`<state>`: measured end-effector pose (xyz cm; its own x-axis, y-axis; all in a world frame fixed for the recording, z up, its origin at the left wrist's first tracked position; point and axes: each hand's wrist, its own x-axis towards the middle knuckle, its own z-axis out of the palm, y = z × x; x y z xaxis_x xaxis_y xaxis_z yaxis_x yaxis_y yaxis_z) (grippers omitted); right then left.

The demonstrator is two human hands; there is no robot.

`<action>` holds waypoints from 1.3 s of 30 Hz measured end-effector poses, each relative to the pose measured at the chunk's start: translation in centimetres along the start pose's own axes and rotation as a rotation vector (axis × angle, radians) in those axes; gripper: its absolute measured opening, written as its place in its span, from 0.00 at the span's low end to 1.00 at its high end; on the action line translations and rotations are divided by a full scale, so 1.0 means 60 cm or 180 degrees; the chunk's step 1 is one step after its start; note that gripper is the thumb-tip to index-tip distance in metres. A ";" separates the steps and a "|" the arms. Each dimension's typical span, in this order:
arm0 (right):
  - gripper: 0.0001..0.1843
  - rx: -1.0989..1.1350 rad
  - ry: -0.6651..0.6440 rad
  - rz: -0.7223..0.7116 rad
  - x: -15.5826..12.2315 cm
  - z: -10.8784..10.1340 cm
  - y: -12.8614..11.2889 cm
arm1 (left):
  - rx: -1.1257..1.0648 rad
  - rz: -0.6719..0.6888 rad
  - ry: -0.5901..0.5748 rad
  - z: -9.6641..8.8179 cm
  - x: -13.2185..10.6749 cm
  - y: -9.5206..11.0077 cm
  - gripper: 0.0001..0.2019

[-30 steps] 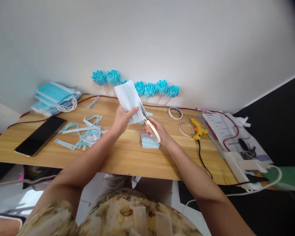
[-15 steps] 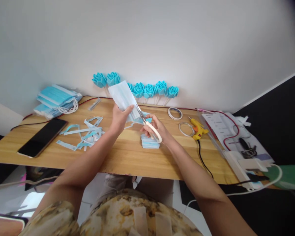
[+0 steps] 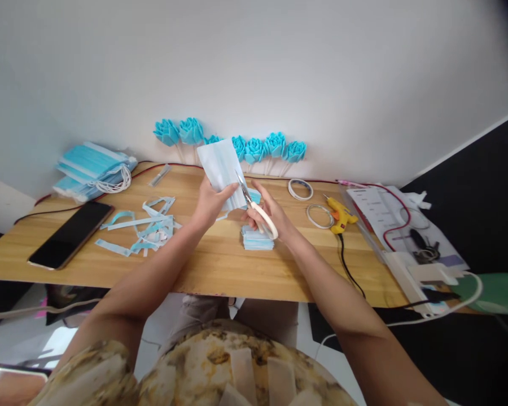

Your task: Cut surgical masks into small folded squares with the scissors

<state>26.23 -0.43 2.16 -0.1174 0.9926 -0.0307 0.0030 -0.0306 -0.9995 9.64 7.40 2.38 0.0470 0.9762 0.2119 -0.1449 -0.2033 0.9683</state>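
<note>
My left hand (image 3: 209, 203) is closed on a pale blue-white face mask sheet (image 3: 220, 163), its thumb lying over the near side. White-handled scissors (image 3: 263, 220) are in my right hand (image 3: 273, 217), fingers in the loops and the index finger stretched out. Their metal blades lie against the right edge of the sheet. Under my right hand sits a small stack of cut blue mask pieces (image 3: 257, 239). Another blue piece (image 3: 254, 195) shows partly behind the scissors. Left of my left hand lies a loose heap of cut mask strips (image 3: 152, 225).
Several blue flowers (image 3: 254, 150) on sticks line the wall. A phone (image 3: 71, 234) and a pile of masks (image 3: 91, 166) lie left. At right are tape rolls (image 3: 300, 190), a yellow glue gun (image 3: 341, 215) with its cord, papers (image 3: 381, 211) and a power strip (image 3: 408, 282).
The mask sheet has turned more upright and moved slightly right. The scissors have shifted against its edge, and my right index finger has stretched out. The whole view has shifted a little.
</note>
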 end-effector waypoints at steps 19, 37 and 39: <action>0.58 0.0208 -0.0116 -0.0346 -0.002 0.004 0.015 | -0.0413 -0.0236 -0.0183 0.008 -0.013 -0.002 0.30; 0.59 0.0330 -0.0154 -0.0351 -0.003 0.006 0.013 | -0.0427 -0.0219 -0.0167 0.007 -0.012 0.002 0.30; 0.59 0.0342 -0.0151 -0.0345 -0.003 0.007 0.012 | -0.0439 -0.0227 -0.0157 0.007 -0.011 0.002 0.31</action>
<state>25.85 -0.71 1.44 -0.1582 0.9842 0.0800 -0.1182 0.0615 -0.9911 9.97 6.68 2.42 0.1098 0.9821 0.1528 -0.2736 -0.1180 0.9546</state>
